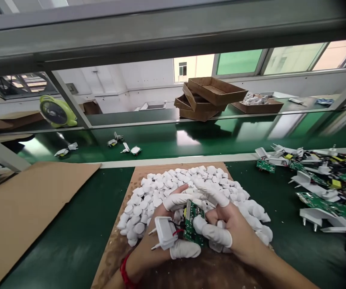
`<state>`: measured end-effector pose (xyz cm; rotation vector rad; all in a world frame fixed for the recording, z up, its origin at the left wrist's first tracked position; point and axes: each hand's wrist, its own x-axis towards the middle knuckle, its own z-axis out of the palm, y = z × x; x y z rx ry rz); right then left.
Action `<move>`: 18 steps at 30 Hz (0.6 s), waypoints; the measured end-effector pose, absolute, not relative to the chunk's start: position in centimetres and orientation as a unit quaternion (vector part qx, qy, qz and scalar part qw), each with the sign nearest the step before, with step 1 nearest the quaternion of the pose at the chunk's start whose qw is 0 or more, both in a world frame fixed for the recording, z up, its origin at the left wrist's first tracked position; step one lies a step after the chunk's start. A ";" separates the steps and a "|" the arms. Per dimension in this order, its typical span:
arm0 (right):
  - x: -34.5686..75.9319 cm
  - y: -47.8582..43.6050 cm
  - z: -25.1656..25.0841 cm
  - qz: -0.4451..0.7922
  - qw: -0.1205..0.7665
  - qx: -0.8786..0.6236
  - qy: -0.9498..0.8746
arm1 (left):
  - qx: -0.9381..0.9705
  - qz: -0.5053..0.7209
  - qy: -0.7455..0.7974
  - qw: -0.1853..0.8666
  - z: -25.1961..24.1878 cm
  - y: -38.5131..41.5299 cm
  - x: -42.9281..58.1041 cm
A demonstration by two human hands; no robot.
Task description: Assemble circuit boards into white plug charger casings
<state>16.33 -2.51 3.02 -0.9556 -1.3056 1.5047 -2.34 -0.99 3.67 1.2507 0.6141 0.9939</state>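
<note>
My left hand (175,224), with white finger cots on it and a red cord at the wrist, holds a green circuit board (191,224) upright over the pile. A white two-pin plug housing (165,232) hangs from the board by red and black wires and rests against my left palm. My right hand (223,224), also in white finger cots, is closed by the board's right side. Its thumb presses a small white pad (199,224) against the board's face. Beneath both hands spreads a heap of white pads (160,188) on a brown board (148,265).
Assembled boards with plug housings (326,180) lie heaped on the green bench at right. Cardboard (34,200) covers the left side. Behind, a green belt (160,140) carries a few loose units (130,148). Cardboard trays (211,96) and a fan (57,111) stand beyond.
</note>
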 end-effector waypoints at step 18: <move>14.6 -2.9 3.1 0.771 0.452 -0.369 -0.255 | 0.539 0.365 0.330 0.683 4.8 -1.0 -0.5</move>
